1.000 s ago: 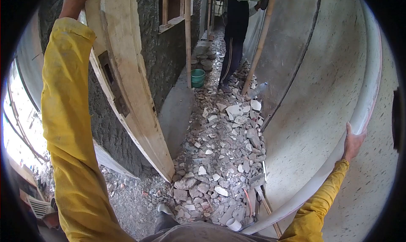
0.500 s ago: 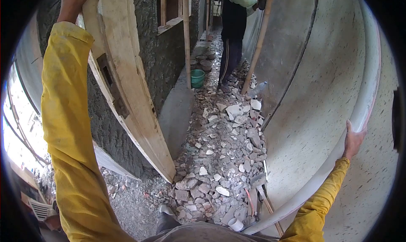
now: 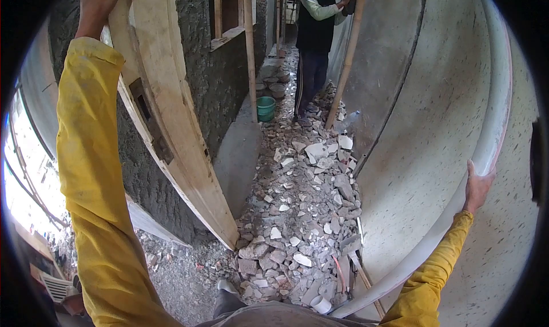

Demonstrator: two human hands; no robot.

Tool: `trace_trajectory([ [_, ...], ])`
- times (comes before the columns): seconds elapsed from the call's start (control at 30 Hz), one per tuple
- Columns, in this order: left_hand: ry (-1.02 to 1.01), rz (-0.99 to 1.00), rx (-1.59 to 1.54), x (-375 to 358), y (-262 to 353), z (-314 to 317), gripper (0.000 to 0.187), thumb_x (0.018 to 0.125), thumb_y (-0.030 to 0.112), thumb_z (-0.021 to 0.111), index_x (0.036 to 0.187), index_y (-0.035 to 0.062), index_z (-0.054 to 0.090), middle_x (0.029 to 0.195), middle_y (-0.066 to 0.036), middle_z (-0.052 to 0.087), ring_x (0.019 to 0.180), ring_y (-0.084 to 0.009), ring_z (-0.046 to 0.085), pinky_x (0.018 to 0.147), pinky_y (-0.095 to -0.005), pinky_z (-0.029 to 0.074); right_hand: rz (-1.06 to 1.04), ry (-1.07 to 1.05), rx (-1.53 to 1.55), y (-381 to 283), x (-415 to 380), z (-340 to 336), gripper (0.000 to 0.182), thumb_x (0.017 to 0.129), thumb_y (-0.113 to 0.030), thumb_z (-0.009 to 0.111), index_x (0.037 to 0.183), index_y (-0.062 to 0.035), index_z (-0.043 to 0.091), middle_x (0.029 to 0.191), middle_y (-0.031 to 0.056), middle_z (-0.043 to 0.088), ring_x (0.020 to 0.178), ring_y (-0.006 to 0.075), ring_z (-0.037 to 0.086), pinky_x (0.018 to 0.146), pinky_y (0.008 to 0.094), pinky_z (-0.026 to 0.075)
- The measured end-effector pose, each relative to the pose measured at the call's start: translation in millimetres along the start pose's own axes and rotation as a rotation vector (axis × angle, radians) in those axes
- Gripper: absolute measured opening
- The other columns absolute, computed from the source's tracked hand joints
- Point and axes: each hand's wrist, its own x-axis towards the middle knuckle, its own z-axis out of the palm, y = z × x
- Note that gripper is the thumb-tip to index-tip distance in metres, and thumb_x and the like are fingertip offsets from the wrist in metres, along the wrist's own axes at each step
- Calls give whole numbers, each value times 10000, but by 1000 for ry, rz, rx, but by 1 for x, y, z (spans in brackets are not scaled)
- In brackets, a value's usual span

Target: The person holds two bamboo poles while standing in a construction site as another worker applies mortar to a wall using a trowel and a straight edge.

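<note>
My left hand, at the upper left, grips the edge of a pale wooden door seen nearly edge-on; its fingers are partly cut off by the frame. A metal lock plate is set in that edge, and the lower end comes down near the rubble. On the right, my right hand is closed round a long light-grey pipe, thumb up. The pipe runs along the speckled wall down to the floor, appearing bowed in this wide view. Both my arms are stretched apart in yellow sleeves.
Broken rubble covers the passage floor. Farther along, a person stands beside a bamboo pole, hands raised near the wall. A green bucket sits by the rough wall. A white cup-shaped piece and tools lie near my feet.
The view has shifted slightly, and my left hand shows a little lower. My two hands keep hold of the door and the pipe. The other person's hands have shifted slightly.
</note>
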Motion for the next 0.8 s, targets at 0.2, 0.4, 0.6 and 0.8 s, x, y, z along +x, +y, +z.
trace_trajectory([
  [0.2,12,-78,57,-3,15,-1,733,615,198,745,1205,17,349,1083,-146,493,1006,-228,479,894,-331,383,-5,24,-25,-5,-2,-3,854,662,-494,650,1302,-56,292,1273,152,400,1157,314,412,924,436,354],
  [0.4,64,74,225,12,-26,-2,769,613,236,757,1216,6,339,1088,-160,494,1005,-230,486,892,-334,387,-9,5,16,-4,-3,-3,844,667,-478,646,1303,-53,290,1266,161,402,1150,320,417,925,434,355],
  [0.6,-176,-212,-50,13,-7,-9,997,606,16,710,1333,48,29,1247,-231,271,1061,-310,410,958,-390,390,-7,6,-37,-3,-2,-1,856,659,-489,648,1298,-45,293,1257,166,414,1142,319,426,918,427,359],
  [0.8,-152,-229,-60,15,-12,-8,1018,591,15,732,1330,43,32,1231,-232,295,1049,-317,419,945,-385,413,-40,38,-27,0,-1,2,859,657,-507,647,1293,-43,302,1250,171,425,1137,318,433,922,426,357],
])
